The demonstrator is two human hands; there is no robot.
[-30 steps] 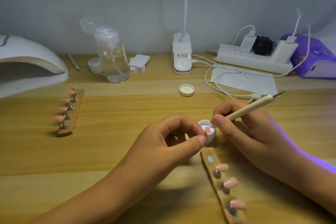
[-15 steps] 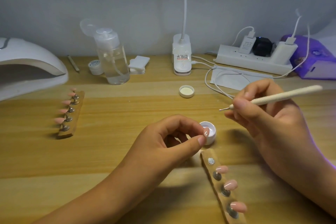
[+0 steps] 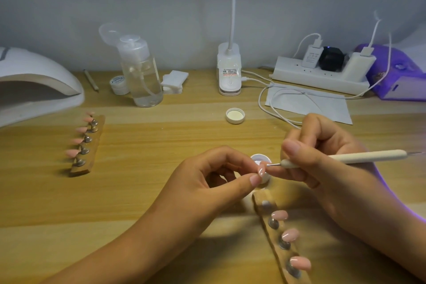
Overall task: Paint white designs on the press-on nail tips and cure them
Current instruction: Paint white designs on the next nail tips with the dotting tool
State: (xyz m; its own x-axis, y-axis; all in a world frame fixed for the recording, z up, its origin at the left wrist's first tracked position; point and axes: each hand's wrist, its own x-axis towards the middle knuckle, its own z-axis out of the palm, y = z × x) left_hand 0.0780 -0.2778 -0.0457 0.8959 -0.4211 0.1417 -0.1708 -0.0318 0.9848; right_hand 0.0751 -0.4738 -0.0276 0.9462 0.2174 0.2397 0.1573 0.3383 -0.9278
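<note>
The left hand (image 3: pixel 214 182) sits near the middle of the tabletop (image 3: pixel 149 145), its thumb and forefinger pinching a single pink nail tip (image 3: pixel 261 170), the other fingers curled beneath. The right hand (image 3: pixel 322 168) reaches in from the right, its fingers curled round the white dotting tool (image 3: pixel 359 157) close to the working end. The handle trails off to the right. The tool's thin metal point lies at the upper edge of the held nail tip, but whether it actually touches cannot be told.

Just behind the pinched tip stands a small open white jar (image 3: pixel 257 158), partly hidden by the fingers. Its lid (image 3: pixel 235 116) lies upturned farther back.

Near and right of the left hand, a wooden holder strip (image 3: pixel 277 234) runs toward the viewer, with three pink tips (image 3: pixel 290 234) standing on its metal studs; the farthest stud is bare. A second strip (image 3: pixel 95 143) lies well apart on the left, carrying a row of pink tips (image 3: pixel 72 152).

At the far left sits a white curing lamp (image 3: pixel 41 80). Along the far edge stand a clear pump bottle (image 3: pixel 140 76), a desk-lamp base (image 3: pixel 229 71) and a power strip (image 3: pixel 320 78) with plugs in it.
</note>
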